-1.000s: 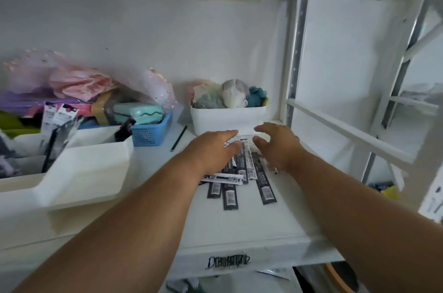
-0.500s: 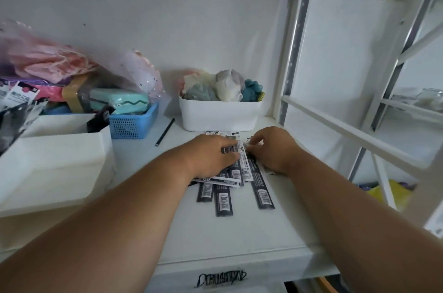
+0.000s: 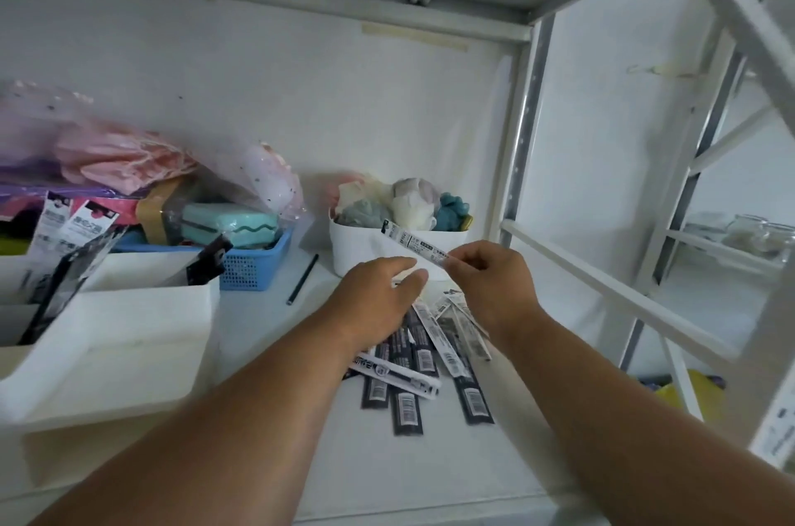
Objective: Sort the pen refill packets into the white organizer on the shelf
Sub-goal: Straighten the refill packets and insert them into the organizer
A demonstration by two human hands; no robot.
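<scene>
Several pen refill packets [image 3: 430, 366], black and white strips with barcodes, lie in a loose pile on the white shelf [image 3: 430, 461]. My right hand [image 3: 490, 284] pinches one white refill packet [image 3: 408, 244] by its end and holds it lifted above the pile, slanting up to the left. My left hand [image 3: 378, 302] hovers over the pile with relaxed fingers, its fingertips just under the lifted packet. The white organizer [image 3: 129, 336] stands at the left of the shelf, with dark packets upright in its rear compartments.
A white bin [image 3: 365, 250] of plush items stands behind the pile. A blue basket [image 3: 254, 263] with a teal case sits left of it, pink bags behind. A loose dark pen [image 3: 302, 279] lies between them. The shelf's metal upright [image 3: 516, 164] and crossbars bound the right side.
My right hand has picked one white packet out of the pile and raised it. My left hand has lifted slightly off the packets. The camera has tilted upward.
</scene>
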